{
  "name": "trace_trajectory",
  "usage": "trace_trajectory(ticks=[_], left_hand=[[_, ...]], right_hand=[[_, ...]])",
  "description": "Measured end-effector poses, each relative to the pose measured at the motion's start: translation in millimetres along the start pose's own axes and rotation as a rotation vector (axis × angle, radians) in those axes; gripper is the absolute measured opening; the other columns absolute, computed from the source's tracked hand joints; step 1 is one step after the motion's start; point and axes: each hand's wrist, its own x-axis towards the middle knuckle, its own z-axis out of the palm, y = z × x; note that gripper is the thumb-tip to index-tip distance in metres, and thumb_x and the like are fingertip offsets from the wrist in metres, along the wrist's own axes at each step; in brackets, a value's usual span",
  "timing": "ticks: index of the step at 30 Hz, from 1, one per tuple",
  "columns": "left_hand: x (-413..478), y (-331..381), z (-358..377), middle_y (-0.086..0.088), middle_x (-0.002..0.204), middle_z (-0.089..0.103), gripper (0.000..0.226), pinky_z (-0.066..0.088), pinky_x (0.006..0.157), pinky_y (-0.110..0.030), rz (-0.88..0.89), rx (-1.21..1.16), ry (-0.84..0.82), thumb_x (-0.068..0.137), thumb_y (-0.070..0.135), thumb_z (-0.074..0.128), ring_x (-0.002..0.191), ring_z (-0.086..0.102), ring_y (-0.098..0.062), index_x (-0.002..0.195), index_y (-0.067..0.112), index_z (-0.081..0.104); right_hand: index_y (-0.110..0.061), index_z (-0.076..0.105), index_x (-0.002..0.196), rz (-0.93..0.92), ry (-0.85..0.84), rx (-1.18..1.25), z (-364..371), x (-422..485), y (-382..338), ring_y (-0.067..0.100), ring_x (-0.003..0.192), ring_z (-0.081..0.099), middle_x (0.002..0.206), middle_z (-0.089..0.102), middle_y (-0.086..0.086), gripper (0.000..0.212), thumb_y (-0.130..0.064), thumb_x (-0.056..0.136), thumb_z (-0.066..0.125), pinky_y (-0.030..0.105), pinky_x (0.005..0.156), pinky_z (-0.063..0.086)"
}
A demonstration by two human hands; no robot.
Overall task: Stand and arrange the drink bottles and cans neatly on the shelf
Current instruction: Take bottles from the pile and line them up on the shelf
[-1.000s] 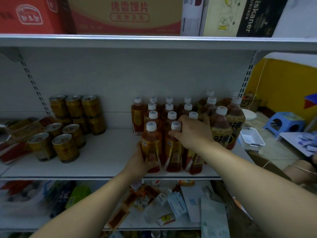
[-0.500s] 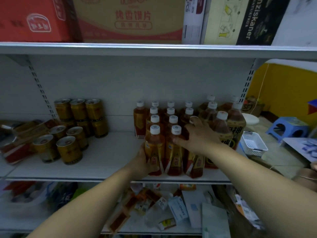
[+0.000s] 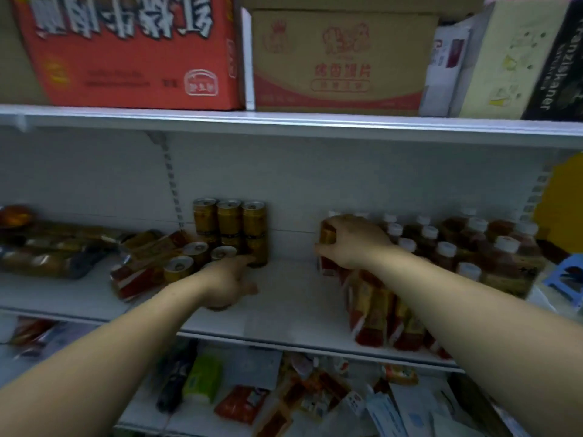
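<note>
Amber tea bottles (image 3: 441, 250) with white caps stand in rows at the right of the white middle shelf (image 3: 284, 301). My right hand (image 3: 350, 241) grips the rear-left tea bottle (image 3: 327, 235) of that group, fingers curled round its body and covering its cap. Gold cans (image 3: 229, 220) stand stacked two high against the back wall, with more single cans (image 3: 195, 250) in front of them. My left hand (image 3: 228, 279) reaches along the shelf toward the cans, fingers stretched out, fingertips at the lower right can (image 3: 258, 254). It holds nothing.
Cardboard boxes, a red one (image 3: 132, 52) and a tan one (image 3: 337, 58), fill the top shelf. Flat packets (image 3: 56, 250) lie at the left of the middle shelf. The lower shelf holds loose packets and cartons (image 3: 315, 395). A blue stool (image 3: 564, 279) stands at far right.
The view swung left and up. My left hand let go of the front bottles and moved left to the cans. My right hand shifted from the front caps to the rear-left bottle.
</note>
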Motion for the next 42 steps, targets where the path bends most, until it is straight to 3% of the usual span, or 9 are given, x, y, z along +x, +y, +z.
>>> trace_trajectory(ticks=[3,10,14,17,23,28,32,37,42], left_hand=[[-28.6,-58.7,-26.6,0.012,0.126,0.051,0.045,0.041,0.084,-0.020,0.013,-0.017,0.032,0.088,0.034,0.064,0.113,0.049,-0.008,0.129,0.030,0.046],[-81.2,-210.8,-79.1,-0.001,0.152,0.034,0.071,0.037,0.100,-0.028,-0.224,0.003,0.075,0.089,0.041,0.061,0.133,0.041,-0.021,0.148,0.022,0.026],[-96.9,-268.1,-98.3,-0.002,0.157,0.022,0.077,0.033,0.108,-0.033,-0.325,-0.041,0.066,0.089,0.045,0.059,0.139,0.032,-0.022,0.151,0.024,0.019],[-94.2,-300.2,-106.8,-0.003,0.156,0.024,0.077,0.031,0.108,-0.033,-0.368,-0.058,0.069,0.088,0.047,0.059,0.139,0.032,-0.022,0.150,0.024,0.020],[-60.0,-334.2,-111.5,-0.003,0.157,0.023,0.074,0.032,0.110,-0.033,-0.358,-0.083,0.045,0.090,0.037,0.060,0.138,0.033,-0.022,0.150,0.024,0.019],[-7.1,-341.0,-110.2,-0.001,0.156,0.025,0.061,0.029,0.109,-0.032,-0.286,-0.099,0.024,0.096,0.036,0.051,0.140,0.031,-0.021,0.149,0.027,0.023],[42.8,-341.1,-102.8,-0.003,0.151,0.035,0.057,0.038,0.099,-0.028,-0.273,-0.244,-0.028,0.096,0.039,0.048,0.130,0.044,-0.022,0.148,0.026,0.028],[74.7,-346.3,-90.1,-0.003,0.106,0.062,0.039,0.045,0.074,-0.017,-0.196,-0.337,-0.004,0.092,0.016,0.059,0.094,0.062,-0.017,0.129,0.012,0.049],[77.6,-369.8,-84.7,-0.006,0.110,0.061,0.038,0.048,0.077,-0.028,-0.124,-0.408,0.035,0.084,0.026,0.064,0.091,0.056,-0.014,0.119,0.017,0.050]], right_hand=[[-0.021,0.039,0.143,-0.028,-0.075,0.011,15.1,25.7,-71.0,0.030,0.129,0.045,0.145,0.044,0.009,0.073,-0.066,0.086,0.050,0.036,0.101,0.040],[-0.022,0.050,0.132,-0.152,-0.121,0.096,54.5,79.5,-229.1,0.025,0.114,0.055,0.134,0.054,0.003,0.066,-0.068,0.085,0.052,0.031,0.078,0.042],[-0.026,0.047,0.135,-0.212,-0.172,0.127,73.9,104.8,-294.8,0.025,0.121,0.051,0.140,0.050,0.001,0.077,-0.076,0.076,0.048,0.035,0.093,0.046],[-0.023,0.042,0.141,-0.220,-0.207,0.089,91.7,121.0,-330.0,0.027,0.127,0.046,0.144,0.046,0.006,0.073,-0.069,0.084,0.050,0.037,0.100,0.042],[-0.024,0.042,0.142,-0.227,-0.308,0.017,138.0,156.1,-362.1,0.028,0.121,0.051,0.141,0.048,0.008,0.071,-0.064,0.084,0.054,0.036,0.096,0.044],[-0.016,0.032,0.149,-0.219,-0.365,-0.194,160.7,183.8,-360.4,0.032,0.127,0.045,0.150,0.037,0.013,0.086,-0.074,0.086,0.038,0.040,0.098,0.040],[-0.030,0.027,0.150,-0.295,-0.455,-0.265,167.6,190.9,-360.3,0.039,0.131,0.037,0.154,0.024,0.017,0.077,-0.075,0.089,0.024,0.046,0.104,0.036],[-0.027,0.041,0.141,-0.205,-0.446,-0.199,172.5,181.8,-366.1,0.041,0.132,0.031,0.151,0.026,0.020,0.067,-0.069,0.092,0.025,0.050,0.109,0.027],[-0.018,0.040,0.137,0.015,-0.394,0.021,181.9,164.1,-387.7,0.041,0.134,0.023,0.150,0.024,0.019,0.068,-0.068,0.093,0.029,0.049,0.109,0.026]])
